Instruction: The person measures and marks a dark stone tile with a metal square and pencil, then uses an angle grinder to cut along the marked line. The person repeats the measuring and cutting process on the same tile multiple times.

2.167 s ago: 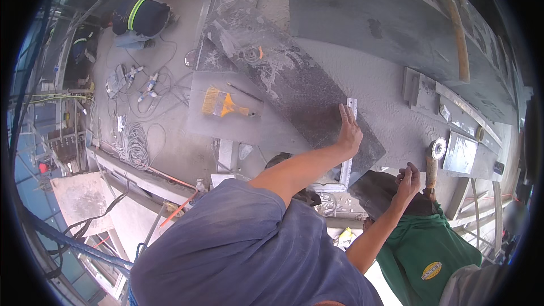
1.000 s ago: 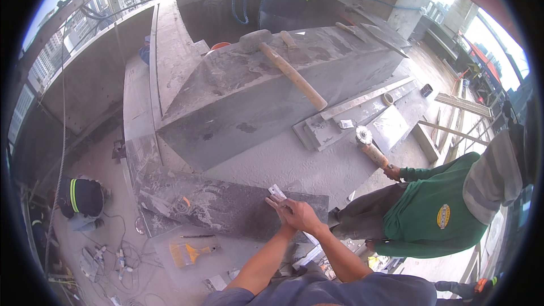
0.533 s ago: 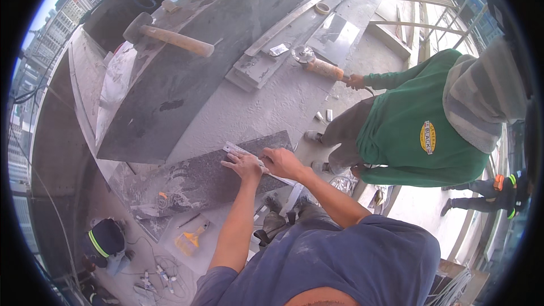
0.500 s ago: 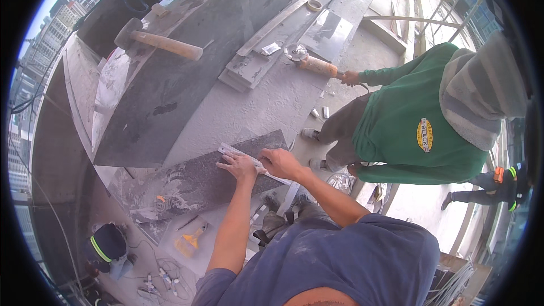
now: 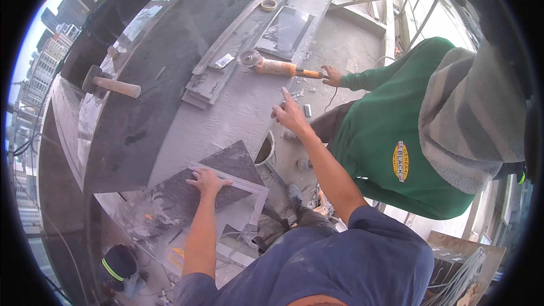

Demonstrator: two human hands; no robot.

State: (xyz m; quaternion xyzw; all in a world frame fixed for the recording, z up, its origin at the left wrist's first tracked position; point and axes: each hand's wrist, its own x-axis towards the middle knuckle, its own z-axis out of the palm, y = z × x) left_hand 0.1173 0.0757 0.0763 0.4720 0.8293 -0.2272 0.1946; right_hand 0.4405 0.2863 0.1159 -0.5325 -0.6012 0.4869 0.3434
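Observation:
My left hand [image 5: 207,183] lies with spread fingers on a pale L-shaped metal square [image 5: 258,187], pressing it against a dark stone slab [image 5: 235,156]. White dust covers the slab's left part. The square's corner juts past the slab's near edge. My right hand [image 5: 292,115] is raised over the bench edge, index finger stretched forward, holding nothing. Ahead of it an orange angle grinder [image 5: 275,68] rests on the dusty bench [image 5: 232,116], its disc to the left. A co-worker's hand [image 5: 332,76] is at the grinder's rear end, its fingers apart.
A co-worker in a green top [image 5: 374,130] stands close on my right. A mallet [image 5: 116,86] lies on the large dark slab [image 5: 141,124] at left. Stacked stone strips [image 5: 204,82], a tape roll [image 5: 268,5] and a bucket [image 5: 266,150] are around. Another person crouches at lower left.
My right hand has left the square and risen forward toward the grinder. The square now lies turned on the slab under my left hand. The co-worker's fingers have loosened from the grinder.

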